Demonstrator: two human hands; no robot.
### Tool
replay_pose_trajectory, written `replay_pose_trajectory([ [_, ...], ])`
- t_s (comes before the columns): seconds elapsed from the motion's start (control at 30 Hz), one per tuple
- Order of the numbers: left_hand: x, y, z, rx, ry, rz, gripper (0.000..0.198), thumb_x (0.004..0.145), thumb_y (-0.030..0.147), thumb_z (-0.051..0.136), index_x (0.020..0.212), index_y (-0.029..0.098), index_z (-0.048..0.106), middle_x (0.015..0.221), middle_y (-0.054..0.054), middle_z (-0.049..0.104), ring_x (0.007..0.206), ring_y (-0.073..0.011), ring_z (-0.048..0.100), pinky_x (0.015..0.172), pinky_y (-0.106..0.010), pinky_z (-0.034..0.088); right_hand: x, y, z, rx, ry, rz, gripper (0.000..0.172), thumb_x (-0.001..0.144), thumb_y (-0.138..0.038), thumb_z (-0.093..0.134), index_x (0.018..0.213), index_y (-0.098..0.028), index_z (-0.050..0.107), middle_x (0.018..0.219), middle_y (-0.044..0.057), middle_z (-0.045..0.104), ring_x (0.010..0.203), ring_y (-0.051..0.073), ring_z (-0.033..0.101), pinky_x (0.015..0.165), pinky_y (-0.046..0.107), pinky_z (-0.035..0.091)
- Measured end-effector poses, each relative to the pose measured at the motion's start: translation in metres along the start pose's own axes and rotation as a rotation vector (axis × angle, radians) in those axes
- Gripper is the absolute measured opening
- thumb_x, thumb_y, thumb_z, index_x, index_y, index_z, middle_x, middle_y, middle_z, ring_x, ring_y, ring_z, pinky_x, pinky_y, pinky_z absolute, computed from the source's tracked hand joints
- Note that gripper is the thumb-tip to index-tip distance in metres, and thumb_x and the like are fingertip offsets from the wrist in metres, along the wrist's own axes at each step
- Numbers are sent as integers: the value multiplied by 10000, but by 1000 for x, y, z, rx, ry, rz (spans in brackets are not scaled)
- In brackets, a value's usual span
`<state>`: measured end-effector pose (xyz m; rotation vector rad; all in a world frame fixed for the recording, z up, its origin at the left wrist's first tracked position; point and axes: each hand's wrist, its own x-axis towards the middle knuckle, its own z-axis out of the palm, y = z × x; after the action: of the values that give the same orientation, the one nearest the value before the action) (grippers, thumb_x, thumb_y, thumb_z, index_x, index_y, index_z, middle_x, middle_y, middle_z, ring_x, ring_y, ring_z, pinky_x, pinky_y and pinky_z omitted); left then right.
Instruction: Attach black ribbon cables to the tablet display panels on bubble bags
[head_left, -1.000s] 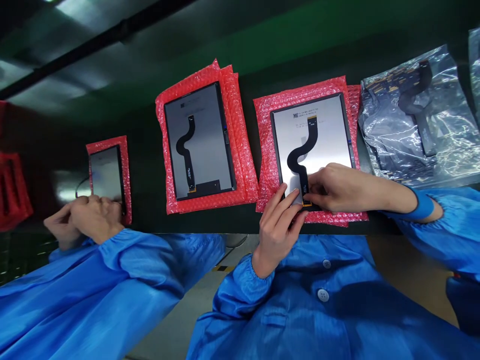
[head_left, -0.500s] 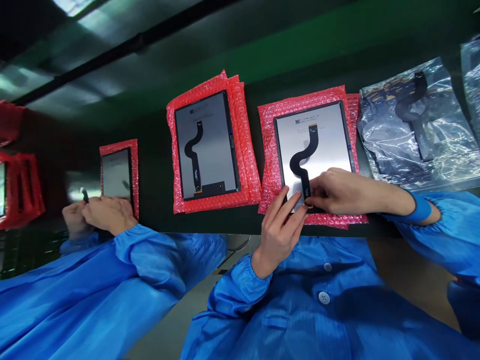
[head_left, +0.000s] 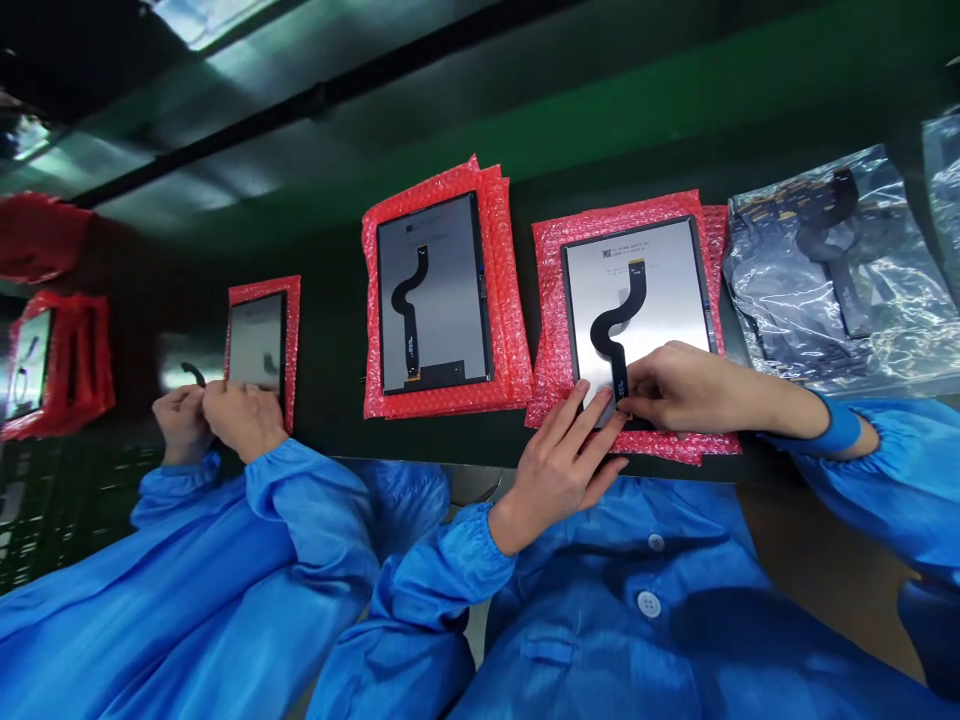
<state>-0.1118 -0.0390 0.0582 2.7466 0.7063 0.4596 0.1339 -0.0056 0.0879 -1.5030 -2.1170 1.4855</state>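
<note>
A silver display panel (head_left: 667, 290) lies face down on a stack of red bubble wrap (head_left: 551, 300) in front of me. A black S-shaped flex cable (head_left: 626, 315) runs down the panel's back. My right hand (head_left: 679, 385) pinches the lower end of that cable near the panel's bottom edge. My left hand (head_left: 570, 460) lies beside it with fingers stretched out flat, the fingertips pressing on the panel's lower left corner and touching the right hand.
A second panel on red bubble wrap (head_left: 435, 295) lies to the left. A co-worker's hands (head_left: 225, 420) in blue sleeves work at a third panel (head_left: 259, 340) further left. Clear bags holding flex cables (head_left: 832, 260) lie at the right. More red wrap (head_left: 52, 350) sits far left.
My two hands stay on the cable's lower end, and the left hand's fingers have flattened a little. The co-worker's hands have lifted slightly towards their panel. The view has shifted.
</note>
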Motion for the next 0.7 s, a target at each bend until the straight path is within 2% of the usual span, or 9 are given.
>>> replay_pose_trajectory([
  [0.17,4,1,3,-30,-9,-47,519,1010,350,601,1471,118,559,1557,-193,556,1575,-360,351,1195,-533,498,4,4,-2,55,3,2,234,892,-195,623,663,-199,576,540,-27,604,480,131,494,558,282,350],
  [0.3,11,0,6,-82,23,-84,491,998,380,610,1419,127,604,1517,-191,595,1554,-359,394,1167,-539,519,6,3,-5,184,-19,120,198,904,-252,649,727,-206,573,546,-13,660,485,157,608,566,270,423],
  [0.37,13,-2,10,-108,58,-90,490,988,391,631,1400,126,617,1495,-188,614,1544,-360,412,1153,-535,530,7,5,-6,287,31,164,182,917,-319,661,803,-207,573,561,-4,680,481,175,648,556,270,461],
  [0.47,8,-7,15,-160,136,-131,449,992,342,635,1397,149,626,1473,-181,630,1480,-337,503,1152,-528,529,9,14,-1,412,161,149,229,929,-415,659,919,-200,580,601,14,701,474,198,673,517,276,487],
  [0.53,2,-12,17,-160,243,-249,351,1003,268,606,1335,177,670,1370,-170,688,1334,-292,633,1098,-480,568,12,19,3,432,257,129,266,943,-437,625,1026,-186,594,604,11,693,464,207,670,495,283,490],
  [0.6,-1,-17,15,-117,339,-410,242,1013,238,583,1208,184,717,1151,-132,751,1065,-228,737,945,-378,623,15,21,6,422,335,128,339,950,-437,592,1156,-168,590,606,0,681,454,214,663,483,294,489],
  [0.63,-1,-18,13,-91,357,-480,199,1018,251,580,1139,184,725,1029,-100,757,915,-197,745,839,-325,626,16,21,7,418,361,131,383,949,-436,585,1215,-160,578,606,-5,675,454,218,662,482,300,491],
  [0.7,4,-17,7,-44,320,-577,165,1019,293,580,1015,198,715,831,-36,729,675,-159,694,643,-268,572,17,21,6,399,393,129,451,953,-437,570,1301,-151,552,597,-14,662,453,228,660,480,314,494],
])
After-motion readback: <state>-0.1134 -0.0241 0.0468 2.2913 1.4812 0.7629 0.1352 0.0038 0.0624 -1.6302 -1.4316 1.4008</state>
